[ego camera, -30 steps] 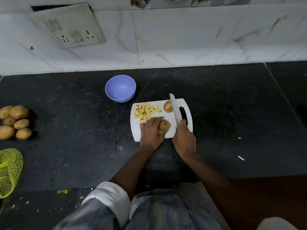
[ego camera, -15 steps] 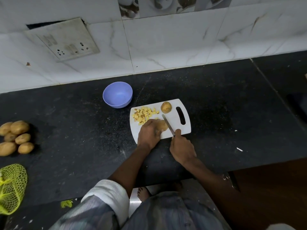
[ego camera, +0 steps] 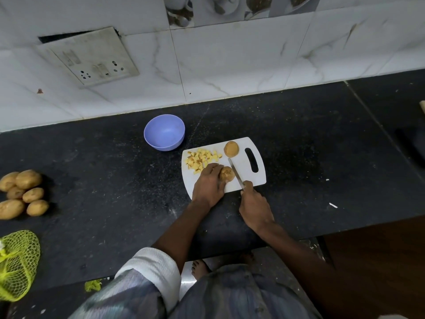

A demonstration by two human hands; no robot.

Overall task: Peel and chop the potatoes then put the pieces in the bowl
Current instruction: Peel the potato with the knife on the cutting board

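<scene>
A white cutting board [ego camera: 253, 178] lies on the black counter. My left hand [ego camera: 208, 184] grips a brown potato piece [ego camera: 227, 173] on the board's near side. My right hand [ego camera: 254, 206] holds a knife [ego camera: 236, 172], whose blade lies just right of that piece. A second potato piece [ego camera: 231, 148] sits at the board's far edge. Several yellow potato cubes [ego camera: 200, 159] are piled on the board's left part. The purple bowl [ego camera: 164, 132] stands behind the board to the left and looks empty.
Several whole potatoes [ego camera: 21, 194] lie at the counter's left end, with a yellow net bag [ego camera: 17, 264] nearer to me. A tiled wall with a socket plate [ego camera: 92, 56] backs the counter. The counter's front edge runs just below my wrists.
The knife blade has come down from a raised position over the board to lie beside the potato piece under my left hand. The view has shifted slightly.
</scene>
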